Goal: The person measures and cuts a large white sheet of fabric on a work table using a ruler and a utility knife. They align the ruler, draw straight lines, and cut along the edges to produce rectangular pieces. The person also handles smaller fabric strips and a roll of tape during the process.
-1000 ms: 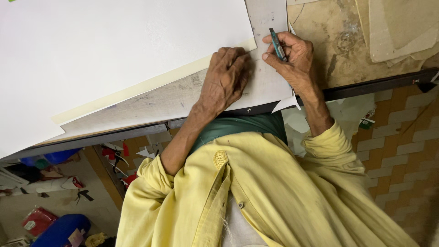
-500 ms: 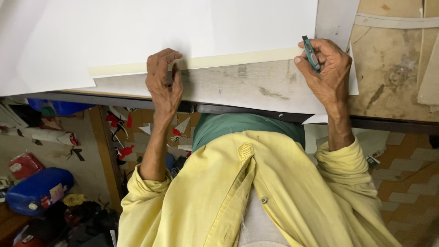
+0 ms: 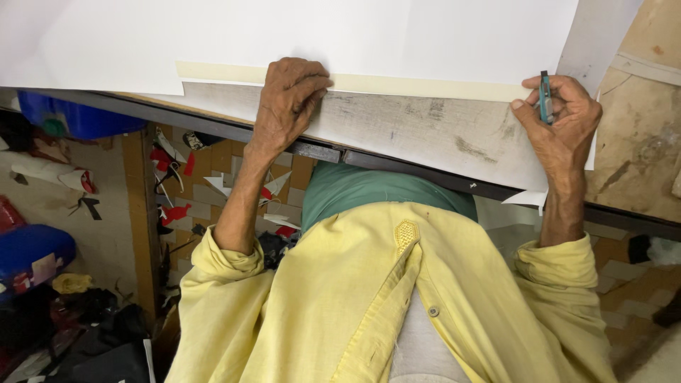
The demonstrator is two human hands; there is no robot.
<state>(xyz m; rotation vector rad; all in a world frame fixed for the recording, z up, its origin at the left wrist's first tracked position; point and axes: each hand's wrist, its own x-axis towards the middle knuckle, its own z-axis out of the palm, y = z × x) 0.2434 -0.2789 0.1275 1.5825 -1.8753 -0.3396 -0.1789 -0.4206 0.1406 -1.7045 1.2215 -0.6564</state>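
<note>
Left hand (image 3: 287, 106) flat on the cream strip (image 3: 425, 86), fingers spread and pressing down, nothing pinched; the strip runs along the near edge of the white sheet (image 3: 284, 35), just above the worn grey board (image 3: 425, 131); right hand (image 3: 560, 128) sits at the strip's right end, thumb and fingers closed round a slim teal cutter (image 3: 545, 99), tip pointing up and away from the body; whether a blade is out, too small to tell.

Doing this well looks like a matter of hold first, cut second; the left palm should stay heavy on the strip so sheet and strip cannot creep apart; fingertips kept behind the strip's edge, not over the line the cutter would travel; the cutter wants a low angle and one steady pull along the strip rather than short stabs; the sheet overhangs the table edge (image 3: 213, 126) below the strip, so pressure belongs over the board, where there is support.
</note>
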